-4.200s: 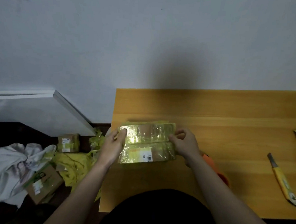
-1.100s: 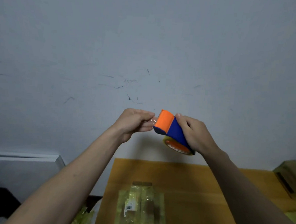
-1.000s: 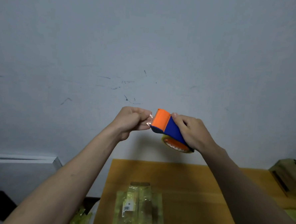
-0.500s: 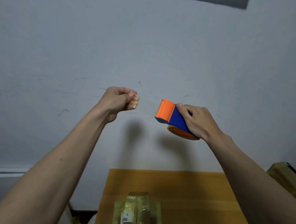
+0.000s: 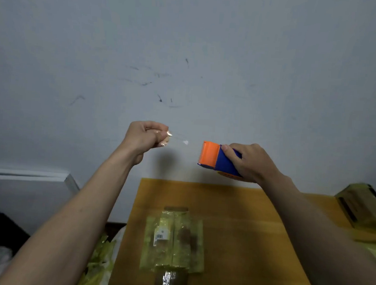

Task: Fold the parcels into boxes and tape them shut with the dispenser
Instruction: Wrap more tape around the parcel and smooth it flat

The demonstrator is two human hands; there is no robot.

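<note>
Nearest you, the flattened parcel wrapped in yellowish film lies on the wooden table, barcode label up. Above and beyond the parcel, your right hand grips the orange-and-blue dispenser. Left of it, your left hand pinches the clear tape stretched from the dispenser.

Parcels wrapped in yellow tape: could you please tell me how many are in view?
2: one parcel lies flat on the table's near-left part; another parcel sits at its far right edge. Others may be out of frame.
</note>
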